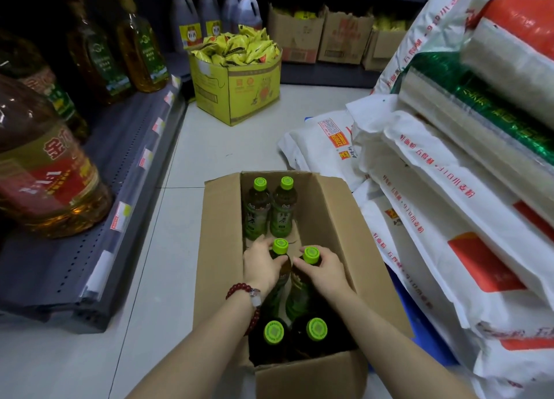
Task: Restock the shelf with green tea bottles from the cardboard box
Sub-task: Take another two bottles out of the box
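Two bare forearms reach down from the bottom edge into an open brown cardboard box (329, 218) that sits on the pale tiled floor (209, 135), its flaps folded outward. To the right of the box, touching its side, rises a stack of large white woven sacks with red print (449, 218). To the left runs a low grey metal shelf (120, 164) carrying big clear jugs of amber cooking oil (45, 173), with price tags along its front lip. Farther back on the floor stands a yellow carton heaped with yellow snack packets (236, 69).

Six green tea bottles with lime-green caps stand upright in the box, in three pairs. The far pair (269, 209) stands against the back wall, untouched; the near pair (295, 331) stands just under the wrists.

The left hand (260, 263), with a dark red bead bracelet (239, 289) on its wrist, has its fingers and thumb curled round the neck of the left middle bottle (280, 247). The right hand (325, 268) grips the right middle bottle (311, 255) the same way, just under its cap. Both held bottles are inside the box, side by side and nearly touching
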{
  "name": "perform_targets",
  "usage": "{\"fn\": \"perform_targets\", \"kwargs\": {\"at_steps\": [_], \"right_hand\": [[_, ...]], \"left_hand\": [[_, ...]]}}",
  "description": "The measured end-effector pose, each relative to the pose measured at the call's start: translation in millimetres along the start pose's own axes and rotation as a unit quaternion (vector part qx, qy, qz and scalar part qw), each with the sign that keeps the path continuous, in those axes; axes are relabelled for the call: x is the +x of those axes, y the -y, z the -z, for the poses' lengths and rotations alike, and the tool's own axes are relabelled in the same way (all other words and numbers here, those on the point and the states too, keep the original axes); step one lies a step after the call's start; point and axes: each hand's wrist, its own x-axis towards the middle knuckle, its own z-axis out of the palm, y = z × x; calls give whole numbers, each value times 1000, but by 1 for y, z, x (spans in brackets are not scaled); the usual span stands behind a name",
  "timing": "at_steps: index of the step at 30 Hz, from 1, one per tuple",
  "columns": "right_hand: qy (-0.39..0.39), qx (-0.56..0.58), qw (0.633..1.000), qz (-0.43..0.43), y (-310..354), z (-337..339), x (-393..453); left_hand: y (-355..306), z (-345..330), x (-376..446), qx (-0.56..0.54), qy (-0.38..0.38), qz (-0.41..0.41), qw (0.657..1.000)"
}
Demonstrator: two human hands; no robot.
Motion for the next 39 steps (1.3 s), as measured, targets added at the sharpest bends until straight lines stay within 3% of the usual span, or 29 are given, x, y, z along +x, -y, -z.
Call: {"fn": "perform_targets", "kwargs": {"at_steps": [6,10,13,26,32,39], "right_hand": [[1,43,999,-1,-6,-1,-3],[15,60,998,3,-10,-3,-1],[-13,49,999,9,-10,-9,1],[-86,136,986,-52,15,-5,-3],[-62,147,986,-56,78,43,-13],[-66,191,979,-18,218,121,-51]], "left_hand": [[7,-8,2,-111,69,19,991],[11,-11,10,-191,22,72,979],[15,-13,12,-245,35,94,964],[4,-2,6,-330,64,102,936],[-53,49,-14,-328,66,93,938],[-165,152,-47,-349,74,90,930]]}}
